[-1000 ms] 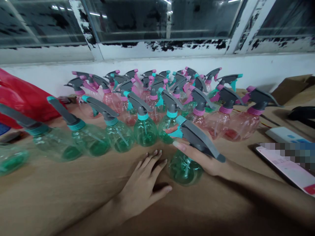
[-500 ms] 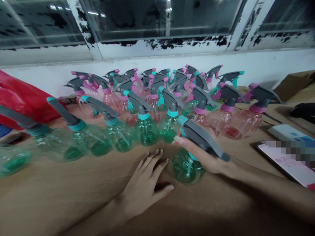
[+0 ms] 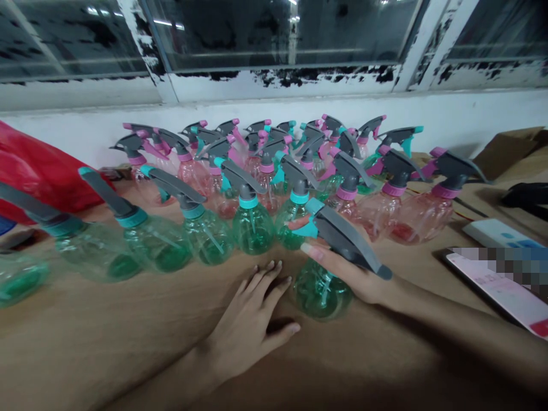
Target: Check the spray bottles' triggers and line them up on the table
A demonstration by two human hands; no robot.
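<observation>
My right hand [image 3: 357,274] is wrapped around the neck of a green spray bottle [image 3: 314,294] with a grey and turquoise spray head. Its index finger reaches the turquoise trigger, which stands out from the head, and the thumb lies along the near side. The bottle is upright on the wooden table [image 3: 149,331]. To its left, my left hand [image 3: 250,322] rests flat, fingers spread and holding nothing. Just beyond the hands runs a row of green spray bottles [image 3: 253,231], with pink spray bottles [image 3: 422,220] at its right end.
More pink and green spray bottles crowd the table in front of the white wall [image 3: 274,108]. A red plastic bag [image 3: 43,171] lies at the left. On the right are a phone [image 3: 492,285], a white and blue box [image 3: 496,233], a black object [image 3: 526,197] and brown cardboard [image 3: 509,151].
Half a second ago the trigger was pulled in behind my right fingers; now it stands out again, as it did one second ago. The bottle and my left hand have stayed in place.
</observation>
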